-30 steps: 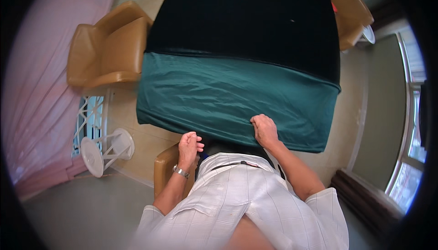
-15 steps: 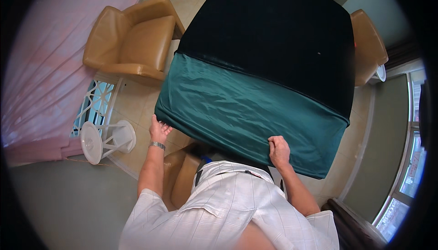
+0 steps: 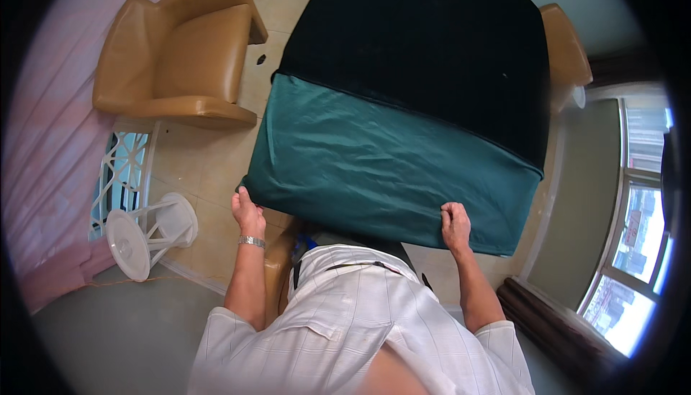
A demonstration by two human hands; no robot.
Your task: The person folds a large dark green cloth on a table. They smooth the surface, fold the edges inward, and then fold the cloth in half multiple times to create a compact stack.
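Observation:
A shiny green cloth [image 3: 367, 157] with creases spreads over the near part of a table, and a black cloth [image 3: 417, 49] covers the far part. Whether they are joined along the slanting border between them I cannot tell. My left hand [image 3: 248, 215], with a metal watch band [image 3: 251, 241] on its wrist, pinches the green cloth at its near left corner, thumb uppermost. Toward the right of the near edge, my right hand [image 3: 456, 228] has its fingers curled together on the same cloth, gripping it. The table itself is hidden beneath.
A tan armchair [image 3: 201, 49] stands to the left of the table, another chair [image 3: 566, 46] at the right. Lower left, a white plastic stool [image 3: 129, 244] lies on its side near a pink curtain [image 3: 57, 107]. Windows [image 3: 637, 236] line the right wall. A dark scrap [image 3: 261, 59] lies on the floor.
My right hand has moved a little right and up in view along the cloth's near edge. My left hand's fingers have closed at the corner. The whole view has shifted somewhat.

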